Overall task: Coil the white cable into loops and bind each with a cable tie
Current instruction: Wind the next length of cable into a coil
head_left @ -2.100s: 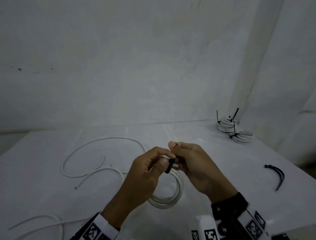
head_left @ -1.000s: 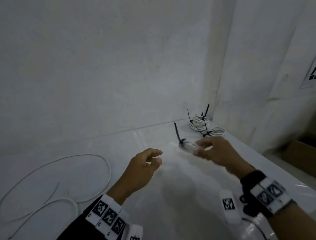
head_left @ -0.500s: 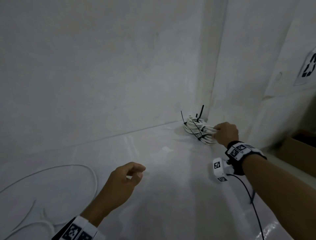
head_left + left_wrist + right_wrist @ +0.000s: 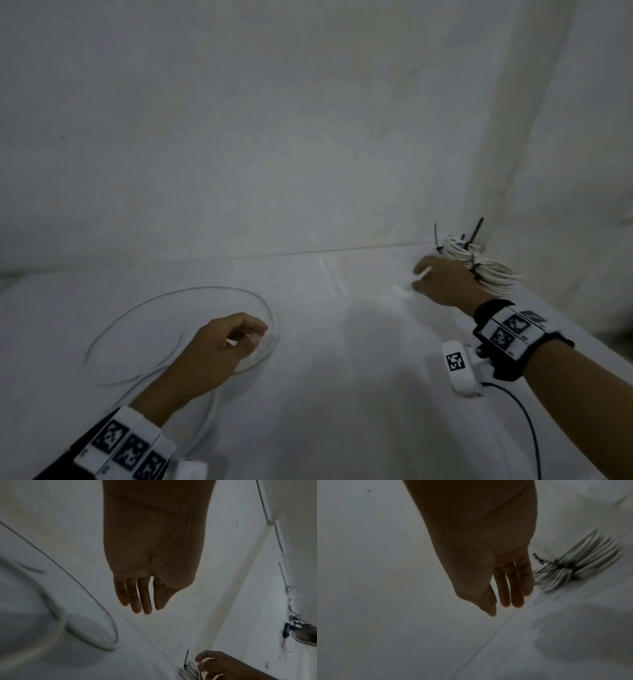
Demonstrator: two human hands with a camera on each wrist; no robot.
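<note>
A thin, smooth white cable point(image 4: 191, 301) lies in loose open curves on the matte white worktop point(image 4: 342, 394), passing under and just beyond the fingers of the left hand point(image 4: 219, 349). That hand floats above the worktop, back upward, its fingers point(image 4: 135, 601) relaxed and close together, hanging in a slight curl with nothing in them. To the right, the right hand point(image 4: 442, 281) reaches toward the far corner, palm down; its fingers point(image 4: 511, 588) run nearly straight, side by side, and hold nothing. Just past them and to their right sits a pile of coiled cable bundles point(image 4: 486, 270), round rings of glossy white strands. Stiff black cable ties point(image 4: 474, 233) cinch them, tails sticking up. How many bundles are in the pile cannot be told through the blur. Each wrist wears one band point(image 4: 510, 332) printed with black-and-white square markers.
</note>
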